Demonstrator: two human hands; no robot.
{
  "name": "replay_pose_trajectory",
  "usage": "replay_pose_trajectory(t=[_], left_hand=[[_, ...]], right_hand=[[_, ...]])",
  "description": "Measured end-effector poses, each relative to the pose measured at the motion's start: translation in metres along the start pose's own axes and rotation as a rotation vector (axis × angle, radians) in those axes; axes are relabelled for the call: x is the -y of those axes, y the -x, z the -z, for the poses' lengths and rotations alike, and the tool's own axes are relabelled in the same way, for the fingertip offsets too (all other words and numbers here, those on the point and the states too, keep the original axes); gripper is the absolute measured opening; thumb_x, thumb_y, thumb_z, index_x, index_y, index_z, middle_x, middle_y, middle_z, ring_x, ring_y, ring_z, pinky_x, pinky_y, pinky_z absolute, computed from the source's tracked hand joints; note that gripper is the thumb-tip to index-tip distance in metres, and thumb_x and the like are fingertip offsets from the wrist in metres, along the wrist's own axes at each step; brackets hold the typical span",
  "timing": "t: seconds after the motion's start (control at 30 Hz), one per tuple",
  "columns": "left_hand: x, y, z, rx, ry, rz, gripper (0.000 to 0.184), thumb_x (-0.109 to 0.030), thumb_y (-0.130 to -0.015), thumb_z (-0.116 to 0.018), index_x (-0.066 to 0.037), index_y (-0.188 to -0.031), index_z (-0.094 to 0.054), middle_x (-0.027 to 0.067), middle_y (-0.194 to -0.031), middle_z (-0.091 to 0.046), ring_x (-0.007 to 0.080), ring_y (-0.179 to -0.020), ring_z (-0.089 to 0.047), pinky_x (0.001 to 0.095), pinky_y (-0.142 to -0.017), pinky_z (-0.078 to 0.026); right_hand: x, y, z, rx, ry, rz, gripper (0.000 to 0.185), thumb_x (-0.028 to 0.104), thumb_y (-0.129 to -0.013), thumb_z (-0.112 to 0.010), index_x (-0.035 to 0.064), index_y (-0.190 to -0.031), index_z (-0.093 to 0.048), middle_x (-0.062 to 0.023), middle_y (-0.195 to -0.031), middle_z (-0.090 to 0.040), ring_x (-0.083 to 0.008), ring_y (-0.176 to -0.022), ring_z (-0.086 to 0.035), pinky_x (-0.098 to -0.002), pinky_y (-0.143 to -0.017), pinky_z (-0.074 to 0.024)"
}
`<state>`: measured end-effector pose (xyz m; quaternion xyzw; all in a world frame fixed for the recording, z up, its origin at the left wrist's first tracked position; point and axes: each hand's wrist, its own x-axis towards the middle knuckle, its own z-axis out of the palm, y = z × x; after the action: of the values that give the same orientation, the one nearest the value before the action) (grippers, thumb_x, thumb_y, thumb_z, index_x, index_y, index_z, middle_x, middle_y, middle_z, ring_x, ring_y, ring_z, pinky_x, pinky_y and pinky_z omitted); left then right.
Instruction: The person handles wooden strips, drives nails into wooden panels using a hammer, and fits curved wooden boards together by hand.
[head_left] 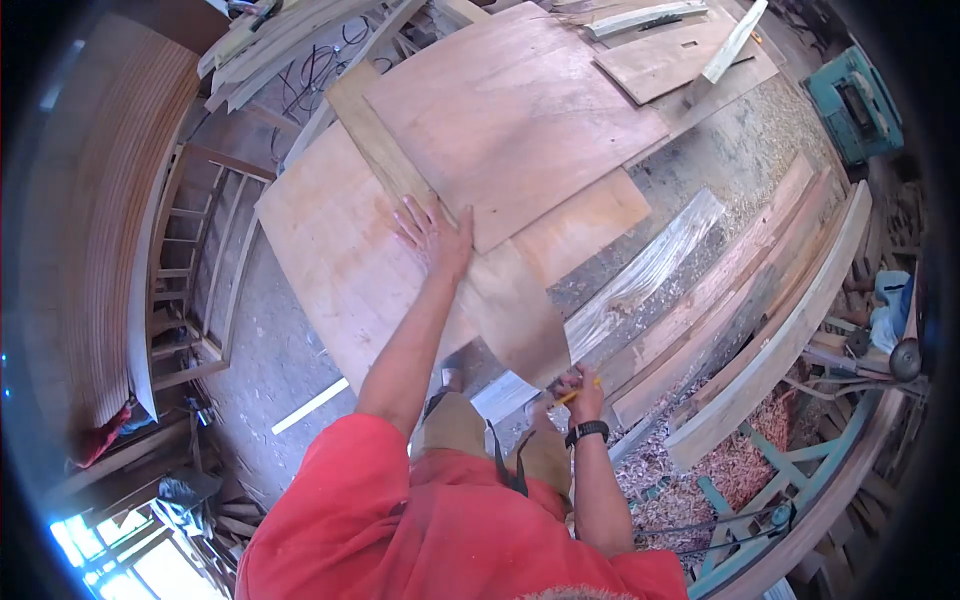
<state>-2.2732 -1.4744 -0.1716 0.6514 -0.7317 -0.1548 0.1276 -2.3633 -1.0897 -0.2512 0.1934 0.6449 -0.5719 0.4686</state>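
My left hand (437, 237) lies flat with fingers spread on a long, thin wooden strip (515, 315) and the edge of the plywood beside it. This strip crosses a stack of plywood sheets and reaches toward my body. A large reddish plywood sheet (520, 115) lies against its right side, and a paler sheet (330, 235) shows beneath. Near the strip's close end, my right hand (582, 393) is closed around a yellow pencil (567, 397). The pencil's tip is too small to make out.
Long rough planks (700, 290) lie on the right, beside wood shavings (740, 460) and a teal metal frame (800, 450). A teal machine (853, 105) stands at far right. On the left are a slatted wooden frame (215, 250) and a tall ribbed panel (120, 220).
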Motion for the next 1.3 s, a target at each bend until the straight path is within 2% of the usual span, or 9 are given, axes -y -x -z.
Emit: replay_pose_trajectory(t=[0.13, 0.3, 0.4, 0.6, 0.67, 0.83, 1.07, 1.2, 1.3], left_hand=[[-0.027, -0.011, -0.015, -0.028, -0.084, 0.201, 0.083, -0.063, -0.097, -0.049, -0.011, -0.161, -0.034, 0.0242, -0.171, -0.007, 0.0511, -0.156, 0.000, 0.0658, -0.124, 0.000], [-0.021, -0.018, -0.029, -0.074, -0.141, 0.239, 0.080, -0.063, -0.101, -0.042, -0.013, -0.162, -0.033, 0.0228, -0.172, -0.009, 0.0511, -0.156, -0.002, 0.0660, -0.124, -0.003], [-0.021, -0.014, -0.033, -0.066, -0.164, 0.233, 0.080, -0.065, -0.101, -0.039, -0.015, -0.163, -0.031, 0.0206, -0.172, -0.010, 0.0504, -0.156, -0.004, 0.0653, -0.124, -0.005], [-0.025, -0.015, -0.030, -0.095, -0.149, 0.260, 0.081, -0.067, -0.101, -0.040, -0.017, -0.164, -0.028, 0.0187, -0.173, -0.010, 0.0491, -0.157, -0.004, 0.0645, -0.124, -0.005], [-0.022, -0.016, -0.032, -0.095, -0.164, 0.269, 0.081, -0.067, -0.101, -0.041, -0.017, -0.163, -0.028, 0.0187, -0.173, -0.010, 0.0495, -0.157, -0.004, 0.0644, -0.125, -0.004], [-0.024, -0.017, -0.027, -0.070, -0.110, 0.266, 0.080, -0.066, -0.101, -0.042, -0.019, -0.163, -0.029, 0.0189, -0.173, -0.009, 0.0495, -0.157, -0.004, 0.0643, -0.124, -0.004], [-0.018, -0.016, -0.032, -0.087, -0.144, 0.243, 0.078, -0.065, -0.101, -0.042, -0.020, -0.164, -0.029, 0.0197, -0.172, -0.009, 0.0490, -0.157, -0.005, 0.0636, -0.125, -0.005], [-0.018, -0.018, -0.032, -0.090, -0.162, 0.243, 0.079, -0.066, -0.101, -0.043, -0.021, -0.164, -0.029, 0.0194, -0.172, -0.013, 0.0482, -0.157, -0.006, 0.0618, -0.125, -0.005], [-0.007, -0.016, -0.037, -0.137, -0.140, 0.199, 0.076, -0.063, -0.100, -0.048, -0.020, -0.162, -0.034, 0.0188, -0.171, -0.019, 0.0479, -0.156, -0.009, 0.0598, -0.126, -0.007]], right_hand=[[0.005, -0.003, 0.126, -0.106, 0.100, -0.059, 0.045, 0.045, -0.104, -0.056, 0.0087, -0.131, -0.061, -0.0009, -0.070, -0.052, -0.0124, -0.050, -0.048, -0.0323, -0.047, -0.0454], [0.008, 0.036, 0.251, -0.283, 0.177, -0.129, 0.021, 0.023, -0.102, -0.059, 0.0133, -0.086, -0.049, 0.0024, -0.065, -0.048, -0.0090, -0.045, -0.042, -0.0261, -0.040, -0.0360], [-0.010, 0.062, 0.295, -0.383, -0.003, -0.093, 0.009, 0.019, -0.101, -0.057, 0.0117, -0.097, -0.054, 0.0010, -0.067, -0.049, -0.0093, -0.045, -0.042, -0.0261, -0.041, -0.0369], [-0.015, 0.101, 0.291, -0.336, -0.125, 0.018, 0.025, 0.035, -0.105, -0.059, 0.0132, -0.117, -0.058, 0.0004, -0.068, -0.049, -0.0105, -0.045, -0.042, -0.0277, -0.041, -0.0367], [-0.003, 0.105, 0.291, -0.444, -0.017, -0.120, 0.026, 0.038, -0.105, -0.059, 0.0147, -0.118, -0.058, 0.0011, -0.066, -0.047, -0.0103, -0.042, -0.039, -0.0289, -0.038, -0.0337], [-0.007, 0.078, 0.323, -0.411, 0.139, 0.038, 0.022, 0.023, -0.094, -0.077, 0.0068, -0.082, -0.067, 0.0036, -0.064, -0.053, -0.0068, -0.043, -0.041, -0.0267, -0.037, -0.0283], [0.036, 0.053, 0.328, -0.388, 0.120, 0.004, 0.020, 0.024, -0.094, -0.076, 0.0073, -0.085, -0.069, 0.0031, -0.061, -0.051, -0.0089, -0.041, -0.041, -0.0275, -0.037, -0.0317], [0.092, 0.018, 0.319, -0.458, 0.531, 0.363, 0.025, 0.024, -0.094, -0.076, 0.0050, -0.080, -0.067, 0.0029, -0.063, -0.050, -0.0082, -0.055, -0.043, -0.0298, -0.050, -0.0370], [0.174, 0.000, 0.284, -0.456, 0.512, 0.450, 0.026, 0.022, -0.096, -0.073, -0.0003, -0.084, -0.067, 0.0013, -0.069, -0.054, -0.0098, -0.064, -0.048, -0.0321, -0.058, -0.0416]])
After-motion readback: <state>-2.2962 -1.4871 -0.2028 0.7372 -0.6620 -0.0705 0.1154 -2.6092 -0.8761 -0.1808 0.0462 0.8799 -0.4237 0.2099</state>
